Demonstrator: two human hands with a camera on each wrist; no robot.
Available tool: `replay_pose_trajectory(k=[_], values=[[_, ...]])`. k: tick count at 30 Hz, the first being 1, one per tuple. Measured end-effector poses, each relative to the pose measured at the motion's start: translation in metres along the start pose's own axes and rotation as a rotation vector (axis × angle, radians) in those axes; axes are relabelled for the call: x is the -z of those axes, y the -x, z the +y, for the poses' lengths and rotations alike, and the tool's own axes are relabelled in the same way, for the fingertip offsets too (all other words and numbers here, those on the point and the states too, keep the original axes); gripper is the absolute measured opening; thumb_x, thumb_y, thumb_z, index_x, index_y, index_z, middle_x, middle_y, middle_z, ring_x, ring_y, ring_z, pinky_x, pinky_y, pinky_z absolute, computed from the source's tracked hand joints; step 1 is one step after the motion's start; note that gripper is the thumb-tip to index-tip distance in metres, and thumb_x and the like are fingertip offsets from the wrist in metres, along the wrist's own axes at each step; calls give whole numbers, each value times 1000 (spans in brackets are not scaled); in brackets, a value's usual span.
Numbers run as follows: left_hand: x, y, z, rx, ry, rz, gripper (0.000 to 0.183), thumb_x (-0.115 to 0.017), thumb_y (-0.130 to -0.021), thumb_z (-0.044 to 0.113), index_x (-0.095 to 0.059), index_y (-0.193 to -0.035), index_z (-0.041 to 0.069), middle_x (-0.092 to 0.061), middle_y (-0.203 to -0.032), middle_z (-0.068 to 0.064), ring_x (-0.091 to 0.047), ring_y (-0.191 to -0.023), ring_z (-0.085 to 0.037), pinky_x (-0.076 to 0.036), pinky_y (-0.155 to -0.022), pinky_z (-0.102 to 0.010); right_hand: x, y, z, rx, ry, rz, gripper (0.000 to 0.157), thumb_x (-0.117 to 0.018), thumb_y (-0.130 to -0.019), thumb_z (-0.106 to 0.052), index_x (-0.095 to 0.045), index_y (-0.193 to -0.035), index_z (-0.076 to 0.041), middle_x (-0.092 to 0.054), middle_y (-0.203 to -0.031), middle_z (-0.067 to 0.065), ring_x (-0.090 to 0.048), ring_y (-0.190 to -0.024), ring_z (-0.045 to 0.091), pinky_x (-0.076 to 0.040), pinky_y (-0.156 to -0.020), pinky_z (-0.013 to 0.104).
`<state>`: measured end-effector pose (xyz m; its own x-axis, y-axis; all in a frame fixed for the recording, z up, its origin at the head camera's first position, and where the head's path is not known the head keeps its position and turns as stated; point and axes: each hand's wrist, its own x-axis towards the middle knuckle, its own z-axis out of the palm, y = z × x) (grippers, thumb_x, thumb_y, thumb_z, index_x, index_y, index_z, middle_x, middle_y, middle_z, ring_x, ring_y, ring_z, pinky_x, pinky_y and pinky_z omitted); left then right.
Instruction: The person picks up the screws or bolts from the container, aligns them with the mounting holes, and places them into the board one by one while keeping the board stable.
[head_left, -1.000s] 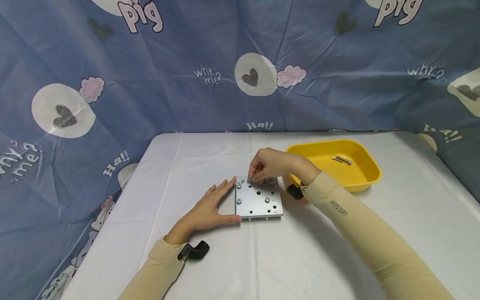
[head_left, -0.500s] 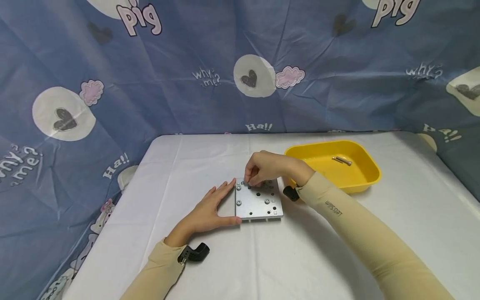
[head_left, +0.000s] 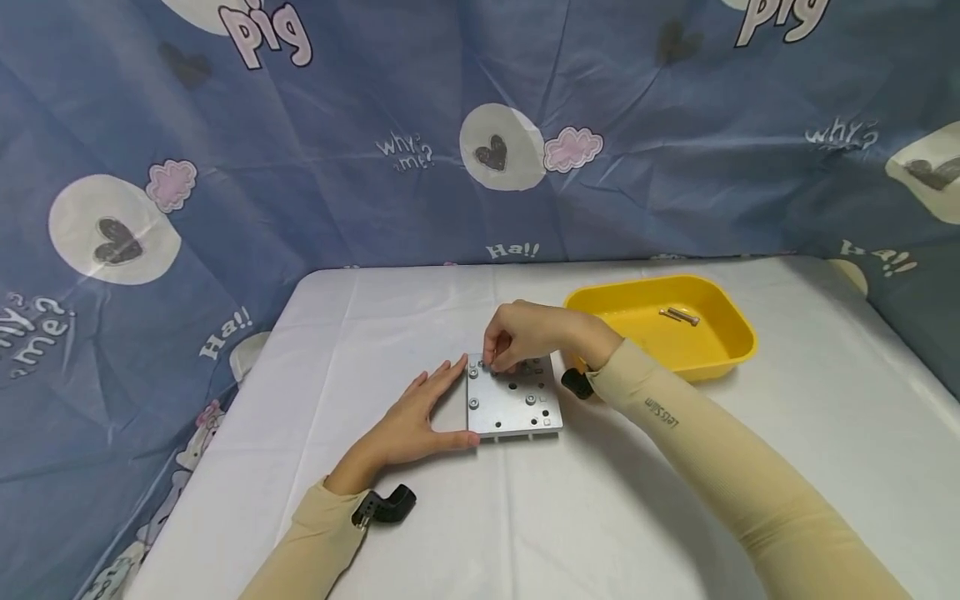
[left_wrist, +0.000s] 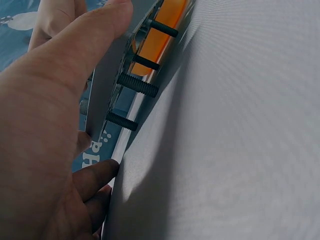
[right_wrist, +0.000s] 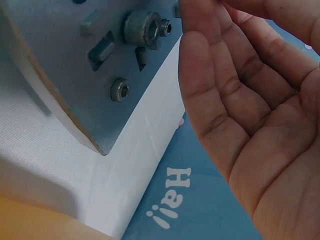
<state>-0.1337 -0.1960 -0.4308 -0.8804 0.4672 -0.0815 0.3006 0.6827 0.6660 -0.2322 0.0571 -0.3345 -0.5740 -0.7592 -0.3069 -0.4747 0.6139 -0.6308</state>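
Note:
A silver metal plate (head_left: 517, 412) with holes and several hex socket screws stands slightly raised on the white table. My left hand (head_left: 408, 429) rests along its left side, fingers stretched out, thumb at the near corner and index fingertip at the far one. Threaded screw shanks (left_wrist: 137, 84) stick out under the plate in the left wrist view. Over the plate's far left part, my right hand (head_left: 525, 333) pinches a small screw with thumb and fingertips; the fingers hide it. A large socket screw head (right_wrist: 142, 28) shows beside this hand in the right wrist view.
A yellow tray (head_left: 660, 358) stands behind and right of the plate, close to the right wrist. Loose screws (head_left: 683, 317) lie in it. A blue printed cloth (head_left: 420, 208) hangs behind the table (head_left: 420, 533).
My right hand has shifted slightly left and the screw, seen below its fingertips a second ago, is covered now. The left hand stays at the plate; the head view has drifted a little.

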Motion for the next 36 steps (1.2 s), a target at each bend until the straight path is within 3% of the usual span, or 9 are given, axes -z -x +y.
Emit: replay_pose_trajectory(k=[12, 30, 36], values=[[6, -1, 3, -21, -18, 17, 117, -89, -83, 58, -20, -174, 31, -27, -179, -6, -19, -169, -30, -7, -139, -56, 6, 2, 1, -5, 14, 21, 4, -79, -98, -11, -81, -101, -10, -78, -88, 1, -73, -78, 15, -59, -76, 22], [1, -5, 0, -34, -14, 8, 118, -90, -82, 56, -20, -173, 27, -26, -179, -2, -18, -169, -27, -5, -140, -54, 13, 18, 17, -40, 17, 48, 5, -78, -97, -11, -80, -102, -11, -79, -84, 2, -72, -76, 16, -56, -77, 25], [-1, -3, -1, -44, -21, 15, 117, -89, -82, 56, -22, -173, 25, -28, -178, -5, -20, -168, -33, -7, -138, -59, 17, 26, 27, -66, 1, 53, 6, -77, -98, -11, -80, -103, -11, -77, -80, 1, -73, -81, 28, -55, -71, 25]])
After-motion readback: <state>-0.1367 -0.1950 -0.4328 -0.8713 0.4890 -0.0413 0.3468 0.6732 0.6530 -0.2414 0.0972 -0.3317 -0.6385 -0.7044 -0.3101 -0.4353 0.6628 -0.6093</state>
